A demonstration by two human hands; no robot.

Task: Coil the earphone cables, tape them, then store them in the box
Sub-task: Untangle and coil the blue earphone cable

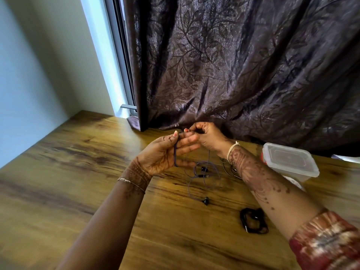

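Right sleeve [327, 240], red and cream print, fills the bottom right corner, closest to the lens; both bare forearms reach up from the lower edge toward the middle of the view. Dark brown leaf-pattern curtain [243, 65] covers most of the background and its hem bunches on the far edge of the table. Wooden table [78, 172] spans the whole lower half. Pale wall [29, 65] on the left, window frame [120, 55] just beside the curtain edge. Clear plastic box [290, 160], lid on, sits at the right near the curtain; the right forearm crosses in front of the area left of it and hides part of some thin wire lying there. Black earphone bundle [253, 221], already coiled, lies on the table below the right forearm, well apart from the box. Purple earphone cable [202, 174] trails in loose loops on the table under the hands, one earbud [206, 201] at its near end, more dark parts in the middle of the loops. Upper part of the cable runs up to the hands, which are raised above the table.

Left hand [165, 154]: palm up, fingers nearly straight and together, cable looped across them from index to little finger, thumb pressing it at the top. Right hand [208, 137]: fingers curled, tips pinching the cable right at the left fingertips, the two hands touching. Thin bracelet [130, 182] on the left wrist, pale thread band [232, 149] on the right wrist
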